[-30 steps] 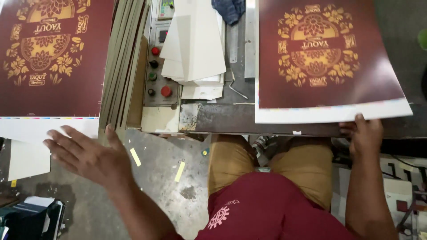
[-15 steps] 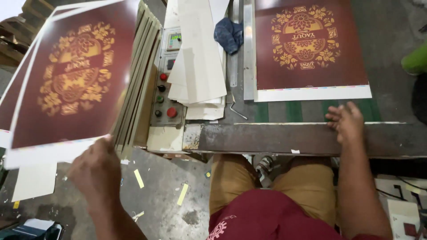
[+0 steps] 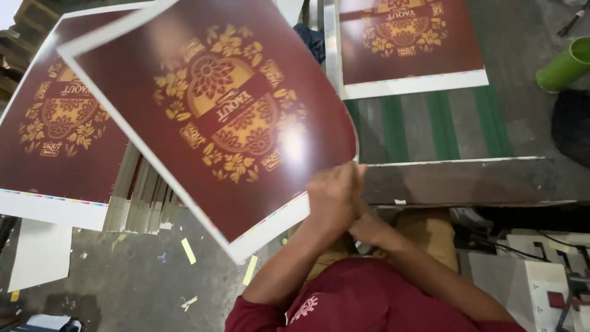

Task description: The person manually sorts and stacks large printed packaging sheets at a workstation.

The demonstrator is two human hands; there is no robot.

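- The left hand [image 3: 332, 197] grips the lower right edge of a large maroon printed sheet [image 3: 215, 117] with gold floral ornament, fingers closed on it; the sheet is lifted and tilted across the centre of the frame.
- The right hand [image 3: 369, 227] sits just below the left, touching it; whether its fingers pinch the sheet cannot be told.
- A stack of like sheets [image 3: 55, 129] lies at left.
- Another sheet [image 3: 409, 43] rests on the green-striped surface [image 3: 442, 129], upper right.
- A green cylinder [image 3: 564, 66] stands at far right.

Lighting even, moderately bright, from overhead. Glare patch on glossy maroon printed sheet [image 3: 215, 123], washing out gold pattern near lower right. Left hand [image 3: 332, 200] motion-blurred. Upper left corner overexposed. Floor dim. Edges bowed by wide-angle lens.
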